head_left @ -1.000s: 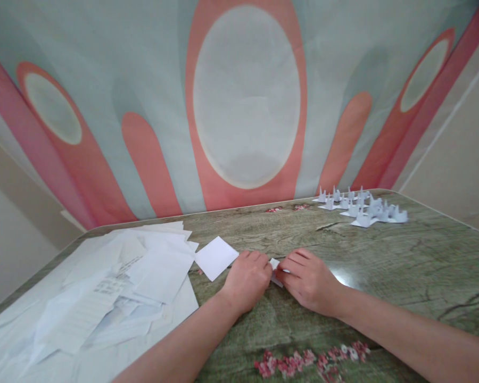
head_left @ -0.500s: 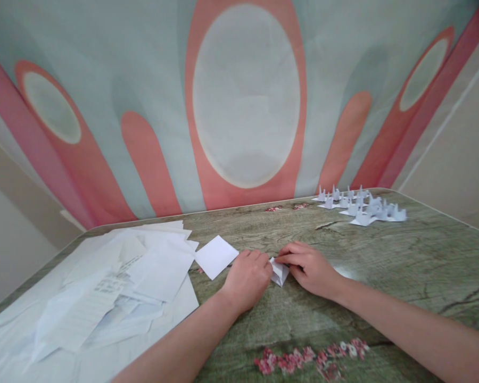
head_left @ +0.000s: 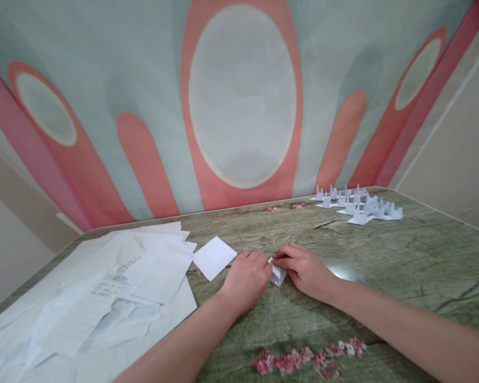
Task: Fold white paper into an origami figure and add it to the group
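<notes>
A small folded piece of white paper point(head_left: 278, 275) lies on the table between my two hands. My left hand point(head_left: 247, 279) is curled against its left edge, fingers bent and partly hidden behind the knuckles. From the right, my right hand point(head_left: 303, 268) pinches the upper part of the folded paper between thumb and fingertips. Just beyond my left hand rests a white paper square point(head_left: 214, 258), flat and turned like a diamond.
A wide pile of loose white sheets point(head_left: 155, 266), some printed, covers the left of the table point(head_left: 383, 271). Several white folded paper cranes point(head_left: 363, 207) stand at the back right. A patterned wall covering point(head_left: 243, 96) rises behind the table's far edge.
My right hand's fingers have shifted slightly over the top of the folded paper. The whole view has drifted a little; the left hand keeps its hold.
</notes>
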{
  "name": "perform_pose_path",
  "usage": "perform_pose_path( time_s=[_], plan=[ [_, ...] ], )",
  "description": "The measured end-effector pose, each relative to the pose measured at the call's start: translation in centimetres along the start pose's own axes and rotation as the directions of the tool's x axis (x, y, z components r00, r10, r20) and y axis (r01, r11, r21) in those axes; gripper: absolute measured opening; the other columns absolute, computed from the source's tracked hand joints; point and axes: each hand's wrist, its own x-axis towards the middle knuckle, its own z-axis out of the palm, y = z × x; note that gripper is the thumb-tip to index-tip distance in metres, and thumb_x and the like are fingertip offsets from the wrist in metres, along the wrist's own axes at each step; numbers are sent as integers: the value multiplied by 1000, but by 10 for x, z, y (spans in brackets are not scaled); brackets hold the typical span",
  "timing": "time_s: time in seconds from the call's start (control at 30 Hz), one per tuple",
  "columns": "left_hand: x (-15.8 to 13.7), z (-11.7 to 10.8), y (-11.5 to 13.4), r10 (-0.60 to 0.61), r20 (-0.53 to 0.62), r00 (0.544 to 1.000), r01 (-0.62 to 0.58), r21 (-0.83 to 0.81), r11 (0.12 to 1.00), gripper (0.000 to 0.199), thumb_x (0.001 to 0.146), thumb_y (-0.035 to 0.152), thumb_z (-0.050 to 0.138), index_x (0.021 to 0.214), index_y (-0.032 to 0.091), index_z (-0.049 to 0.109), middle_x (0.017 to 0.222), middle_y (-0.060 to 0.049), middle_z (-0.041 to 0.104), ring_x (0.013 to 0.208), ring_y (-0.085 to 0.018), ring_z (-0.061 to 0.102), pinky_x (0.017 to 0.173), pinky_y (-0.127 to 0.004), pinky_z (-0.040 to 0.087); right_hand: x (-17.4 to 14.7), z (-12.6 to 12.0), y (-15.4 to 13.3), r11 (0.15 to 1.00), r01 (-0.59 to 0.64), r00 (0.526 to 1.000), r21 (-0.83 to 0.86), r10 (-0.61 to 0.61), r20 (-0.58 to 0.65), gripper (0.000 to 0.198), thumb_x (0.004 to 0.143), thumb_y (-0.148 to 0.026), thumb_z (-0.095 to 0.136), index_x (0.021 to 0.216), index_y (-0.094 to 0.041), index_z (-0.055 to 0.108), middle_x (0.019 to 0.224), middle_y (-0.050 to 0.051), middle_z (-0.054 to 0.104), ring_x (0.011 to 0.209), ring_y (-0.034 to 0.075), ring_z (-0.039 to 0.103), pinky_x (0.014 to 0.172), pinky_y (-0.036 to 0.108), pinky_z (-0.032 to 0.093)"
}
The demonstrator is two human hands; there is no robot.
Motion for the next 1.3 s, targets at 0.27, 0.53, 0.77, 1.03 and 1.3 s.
perform_pose_path(
  time_s=[0.27,0.53,0.77,1.03,1.3],
  plan=[
    [0,-1,1,20,33,999,-21,26,999,5,83,13,53,84,15,57,81,-4,58,78,-21,54,65,-34,40,0,4,2,1000,2,1000,-27,-2,11,29,78,0,48,91,-18,67,87,6,59,83,18,51,73,32,43],
    [-1,-1,4,46,-11,999,-46,19,999,6,84,13,51,87,15,57,82,-4,59,78,-20,54,67,-33,40,1,2,-2,999,-19,998,-46,21,53,28,76,0,49,86,-18,67,87,6,58,84,19,51,74,31,42],
    [-1,4,4,78,-33,996,-78,-2,997,8,85,13,50,85,14,58,82,-4,60,77,-19,56,67,-33,41,2,2,-3,996,-14,998,-83,20,65,26,76,-1,49,83,-19,67,88,6,58,84,19,51,75,31,41],
    [-1,5,5,118,-49,992,-119,-16,993,9,85,12,48,85,13,57,82,-5,60,76,-19,57,67,-33,44,1,1,-3,996,-32,995,-85,40,88,29,73,1,48,86,-18,66,91,6,58,87,19,50,78,32,41],
    [-2,8,6,153,-43,987,-156,-73,985,12,87,14,45,86,14,56,81,-4,61,75,-18,58,66,-30,47,1,1,-4,997,-30,997,-75,36,75,26,77,-3,48,87,-19,66,90,5,58,86,18,50,76,31,40]
  ],
)
